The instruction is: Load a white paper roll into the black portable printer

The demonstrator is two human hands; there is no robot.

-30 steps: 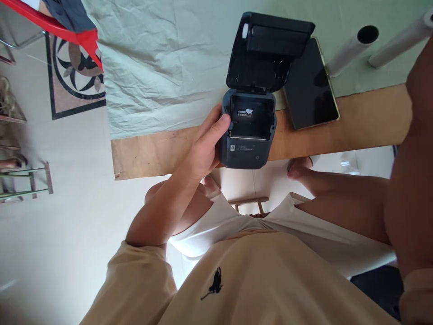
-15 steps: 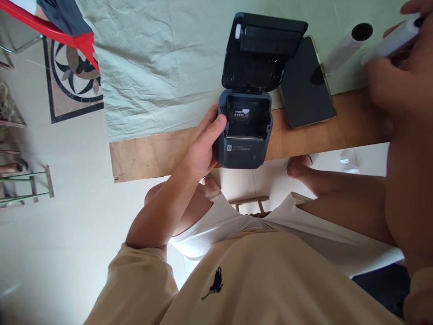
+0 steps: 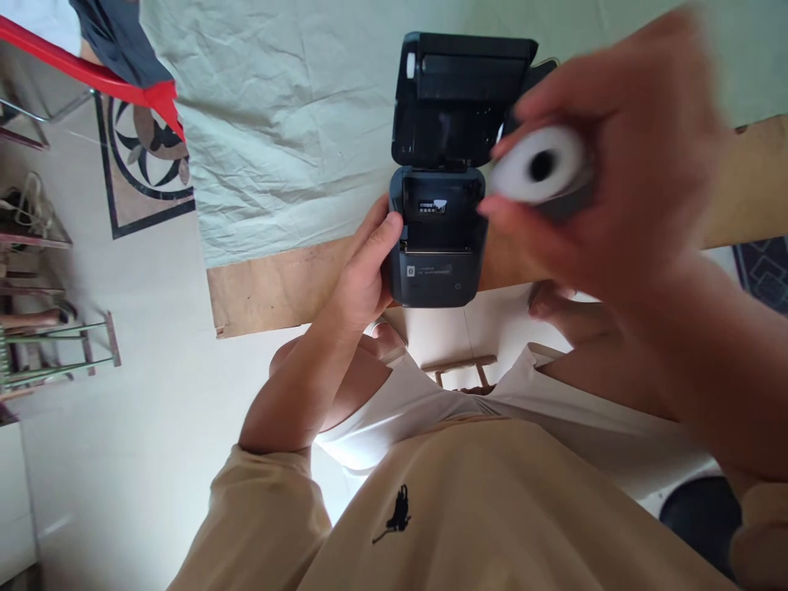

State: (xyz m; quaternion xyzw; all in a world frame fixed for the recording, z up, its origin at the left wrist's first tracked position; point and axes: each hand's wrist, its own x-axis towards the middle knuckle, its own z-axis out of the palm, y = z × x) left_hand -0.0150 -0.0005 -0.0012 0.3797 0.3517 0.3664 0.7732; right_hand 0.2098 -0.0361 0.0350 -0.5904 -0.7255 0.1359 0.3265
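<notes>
A dark label printer [image 3: 437,277] stands near the table's front edge with its lid [image 3: 465,103] tipped back, showing a small printed sticker inside its bay. My left hand [image 3: 368,258] grips the printer's left side, thumb on the rim. Just right of the bay, my right hand [image 3: 628,164] is closed round a white paper roll [image 3: 505,176], whose dark core hole faces up toward me. Motion smears this hand and the roll. Behind them, a dark flat device is mostly hidden; only its corner [image 3: 545,72] shows beside the lid.
A pale green cloth [image 3: 277,148] covers most of the wooden table [image 3: 264,287], leaving a bare strip along the front. At the left are a red chair edge [image 3: 80,70] and a low green-barred rack [image 3: 61,353] on the floor.
My right hand has come in from the far right, bringing the white paper roll beside the printer and covering much of the flat device. My left hand keeps its grip.
</notes>
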